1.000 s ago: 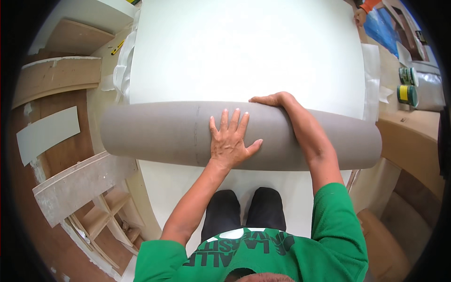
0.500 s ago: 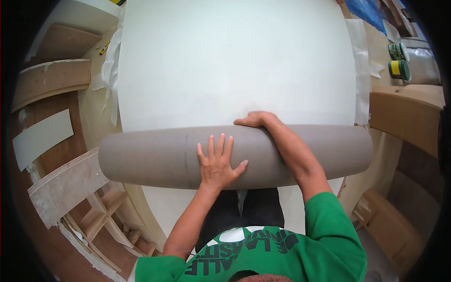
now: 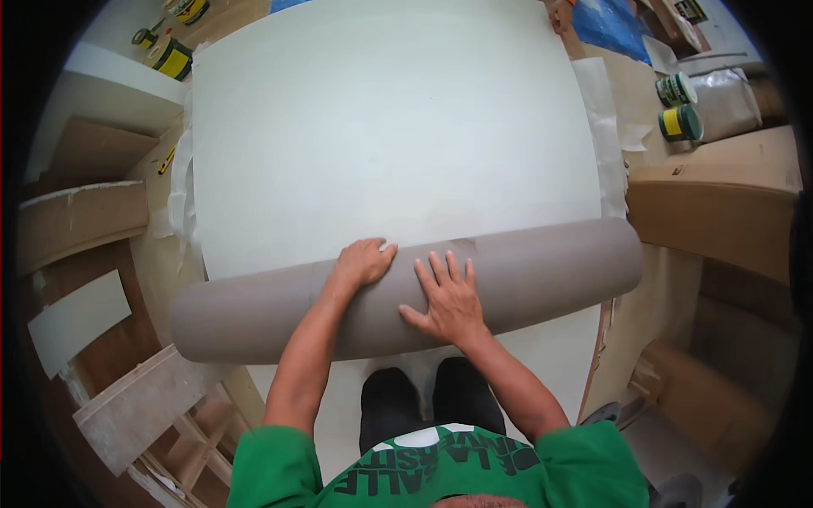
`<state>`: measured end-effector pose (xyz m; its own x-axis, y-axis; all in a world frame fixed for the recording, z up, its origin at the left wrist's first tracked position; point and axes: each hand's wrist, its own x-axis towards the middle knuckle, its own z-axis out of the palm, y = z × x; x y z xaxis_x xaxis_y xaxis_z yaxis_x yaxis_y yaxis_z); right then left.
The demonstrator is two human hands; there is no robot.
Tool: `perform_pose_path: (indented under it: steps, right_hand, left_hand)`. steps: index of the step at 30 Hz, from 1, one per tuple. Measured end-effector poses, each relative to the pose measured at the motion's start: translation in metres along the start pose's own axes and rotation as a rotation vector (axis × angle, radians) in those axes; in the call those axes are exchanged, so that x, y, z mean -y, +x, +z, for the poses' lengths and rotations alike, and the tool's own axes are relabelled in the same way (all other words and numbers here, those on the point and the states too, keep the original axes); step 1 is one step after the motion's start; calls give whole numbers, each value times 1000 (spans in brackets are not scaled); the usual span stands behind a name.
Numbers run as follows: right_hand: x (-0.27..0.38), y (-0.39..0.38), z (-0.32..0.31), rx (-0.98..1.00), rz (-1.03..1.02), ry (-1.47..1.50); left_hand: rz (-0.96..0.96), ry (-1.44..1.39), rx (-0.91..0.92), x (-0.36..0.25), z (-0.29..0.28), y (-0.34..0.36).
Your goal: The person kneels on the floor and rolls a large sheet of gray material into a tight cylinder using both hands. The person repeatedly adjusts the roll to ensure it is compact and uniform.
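Note:
A thick grey-brown roll of sheet material (image 3: 550, 271) lies crosswise in front of me on a large white sheet (image 3: 398, 127). Its right end sits farther from me than its left. My left hand (image 3: 364, 261) rests over the roll's far upper edge, fingers bent down along it and thumb apart. Beside it, my right hand (image 3: 450, 303) presses flat on top of the roll with fingers spread. Neither hand grips around the roll. The roll hides a band of the white sheet, which shows again near my legs.
Translucent strips (image 3: 600, 127) stick out along the sheet's sides. Cardboard boxes (image 3: 711, 199) and green-and-yellow tubs (image 3: 680, 124) stand at right. Wooden frames (image 3: 199, 432), a curved panel (image 3: 80, 322) and a yellow cutter (image 3: 167, 159) are at left. Another person's hand (image 3: 560, 15) shows at the far right corner.
The roll has gone from straight across to slanted, its left end nearer me. My left hand has moved onto the far edge; my right hand came back from that edge to lie flat on top.

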<state>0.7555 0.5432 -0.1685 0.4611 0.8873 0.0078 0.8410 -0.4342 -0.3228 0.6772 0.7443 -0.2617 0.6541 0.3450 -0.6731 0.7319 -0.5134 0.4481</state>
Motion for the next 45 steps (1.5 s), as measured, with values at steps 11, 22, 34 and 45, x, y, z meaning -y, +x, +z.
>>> perform_pose_path:
  steps: [11,22,34,45]
  right_hand:
    - [-59,189,29,853,300,191]
    - [-87,295,79,1284,260,317]
    - [-78,116,137,1162,135,435]
    - [-31,70,88,698,189,274]
  left_hand:
    - [210,267,-762,-22,20,-100]
    - [107,331,-749,-29,-29,-40]
    - [118,278,-603,-22,74,-150]
    - [121,264,-528,-21,79,-149]
